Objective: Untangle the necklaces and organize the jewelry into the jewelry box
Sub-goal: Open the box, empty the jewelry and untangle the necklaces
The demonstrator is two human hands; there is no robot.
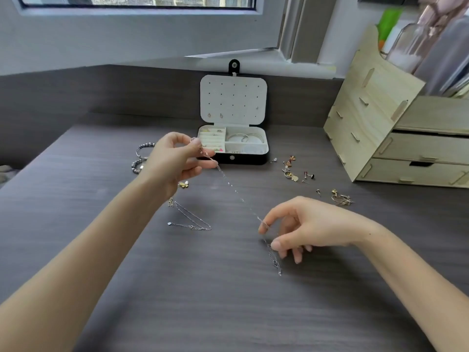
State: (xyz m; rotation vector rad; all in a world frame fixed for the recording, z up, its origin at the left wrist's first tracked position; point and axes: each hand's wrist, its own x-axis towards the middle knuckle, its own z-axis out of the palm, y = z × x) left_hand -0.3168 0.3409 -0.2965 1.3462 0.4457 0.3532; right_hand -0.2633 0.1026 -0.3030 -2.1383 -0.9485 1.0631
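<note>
A thin silver necklace chain (236,193) stretches taut between my two hands above the dark table. My left hand (175,158) pinches its upper end in front of the jewelry box. My right hand (302,227) pinches the lower part, and the chain's tail (275,261) dangles below the fingers. A second silver necklace (190,219) lies loose on the table below my left hand. The black jewelry box (241,158) stands open at the back, its white lid upright, with bangles (243,137) in the right compartment and rings in the left slots.
Beaded bracelets (142,158) lie left of the box. Several earrings and studs (295,170) are scattered to its right, and a gold chain tangle (341,198) lies further right. A small charm (183,184) sits under my left hand. A wooden drawer organizer (406,138) stands at the right.
</note>
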